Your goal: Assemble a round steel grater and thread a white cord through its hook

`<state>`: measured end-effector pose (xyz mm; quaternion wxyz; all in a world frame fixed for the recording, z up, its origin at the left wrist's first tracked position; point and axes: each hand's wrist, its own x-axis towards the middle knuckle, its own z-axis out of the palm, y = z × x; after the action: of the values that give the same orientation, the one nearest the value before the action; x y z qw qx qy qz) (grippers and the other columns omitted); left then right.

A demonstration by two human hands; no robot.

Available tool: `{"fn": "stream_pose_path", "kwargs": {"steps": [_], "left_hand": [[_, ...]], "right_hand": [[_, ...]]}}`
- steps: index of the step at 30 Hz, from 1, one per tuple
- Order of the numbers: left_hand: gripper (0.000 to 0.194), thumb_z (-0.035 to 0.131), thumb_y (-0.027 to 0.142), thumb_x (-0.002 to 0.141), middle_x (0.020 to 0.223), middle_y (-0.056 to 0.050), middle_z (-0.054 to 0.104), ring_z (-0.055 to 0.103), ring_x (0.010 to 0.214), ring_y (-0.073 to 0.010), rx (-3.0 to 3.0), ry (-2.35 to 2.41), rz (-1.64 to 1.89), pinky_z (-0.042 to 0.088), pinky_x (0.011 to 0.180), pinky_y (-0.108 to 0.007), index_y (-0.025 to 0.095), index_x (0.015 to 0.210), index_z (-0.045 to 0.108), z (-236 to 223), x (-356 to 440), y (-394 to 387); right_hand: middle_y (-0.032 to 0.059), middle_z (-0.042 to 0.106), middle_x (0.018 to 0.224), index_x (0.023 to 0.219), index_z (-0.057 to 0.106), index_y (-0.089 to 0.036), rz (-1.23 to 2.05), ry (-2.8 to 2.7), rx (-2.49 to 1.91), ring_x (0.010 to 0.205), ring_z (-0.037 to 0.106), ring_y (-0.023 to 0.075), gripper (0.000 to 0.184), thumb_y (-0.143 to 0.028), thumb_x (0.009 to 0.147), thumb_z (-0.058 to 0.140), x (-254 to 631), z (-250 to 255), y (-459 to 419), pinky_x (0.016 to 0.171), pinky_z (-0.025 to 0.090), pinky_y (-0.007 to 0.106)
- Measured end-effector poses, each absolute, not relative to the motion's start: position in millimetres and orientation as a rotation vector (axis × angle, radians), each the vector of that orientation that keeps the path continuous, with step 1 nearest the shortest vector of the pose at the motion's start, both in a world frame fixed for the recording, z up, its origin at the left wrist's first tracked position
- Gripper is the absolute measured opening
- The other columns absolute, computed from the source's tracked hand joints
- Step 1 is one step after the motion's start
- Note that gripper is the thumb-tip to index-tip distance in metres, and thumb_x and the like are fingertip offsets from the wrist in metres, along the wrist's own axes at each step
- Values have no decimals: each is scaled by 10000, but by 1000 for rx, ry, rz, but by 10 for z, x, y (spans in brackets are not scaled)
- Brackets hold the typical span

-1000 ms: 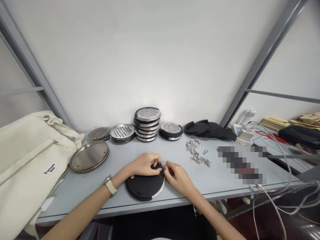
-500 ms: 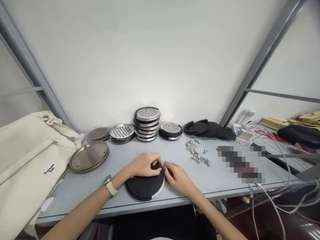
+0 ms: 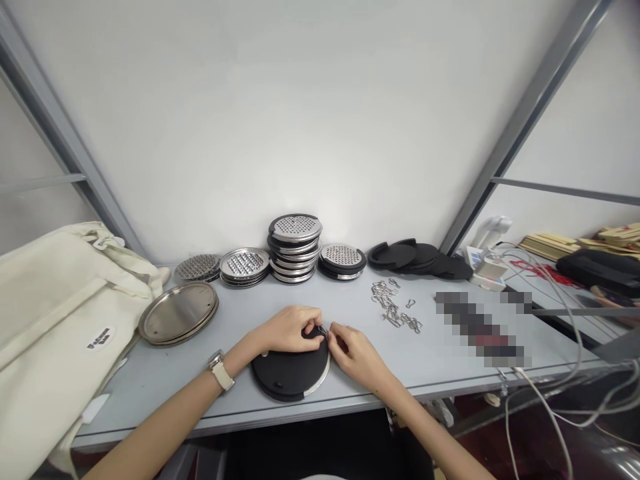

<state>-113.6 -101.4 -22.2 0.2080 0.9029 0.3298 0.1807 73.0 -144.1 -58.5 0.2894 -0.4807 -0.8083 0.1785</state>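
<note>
A round grater set with a black holder [image 3: 293,373] lies near the table's front edge, a strip of its silver rim showing at the lower right. My left hand [image 3: 293,330] lies over its far side, fingers closed on the holder. At the holder's far right edge sits a small metal snap clip [image 3: 323,330], partly covered by fingers. My right hand [image 3: 355,353] pinches this clip between thumb and forefinger. More loose snap clips [image 3: 393,312] lie in a pile to the right.
Along the wall stand a tall grater stack [image 3: 295,250], a short stack [image 3: 343,260], graters [image 3: 245,265], darker grater discs [image 3: 197,268] and black holders [image 3: 420,257]. Plain metal discs [image 3: 180,313] lie at left beside a cream bag [image 3: 65,320]. A power strip [image 3: 485,277] with cables is at right.
Both hands stay at the holder's far right edge. The right fingers shift only slightly around the snap clip; everything else lies as before.
</note>
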Motion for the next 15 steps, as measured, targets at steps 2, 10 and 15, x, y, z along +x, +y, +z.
{"fn": "stream_pose_path", "kwargs": {"steps": [2, 10, 15], "left_hand": [[128, 582, 237, 716, 624, 44, 490, 438, 570, -91, 2509, 922, 504, 329, 561, -205, 174, 777, 489, -217, -1134, -1017], [128, 586, 238, 718, 624, 45, 494, 441, 572, -88, 2512, 922, 507, 332, 561, -201, 172, 775, 493, -213, -1140, -1021], [126, 586, 232, 719, 629, 45, 496, 442, 574, -88, 2514, 928, 503, 328, 558, -202, 173, 774, 489, -216, -1138, -1019]], "right_hand": [[-24, 473, 580, 684, 415, -195, 504, -2143, -1279, 538, 428, 113, 231, -246, 900, 350, 731, -578, -1442, 528, 277, 226], [-42, 428, 563, 660, 380, -194, 585, -2080, -1271, 511, 382, 93, 238, -260, 889, 366, 727, -586, -1444, 503, 260, 212], [-48, 416, 552, 653, 386, -193, 610, -2049, -1269, 496, 372, 88, 240, -263, 883, 374, 720, -585, -1445, 494, 255, 212]]}}
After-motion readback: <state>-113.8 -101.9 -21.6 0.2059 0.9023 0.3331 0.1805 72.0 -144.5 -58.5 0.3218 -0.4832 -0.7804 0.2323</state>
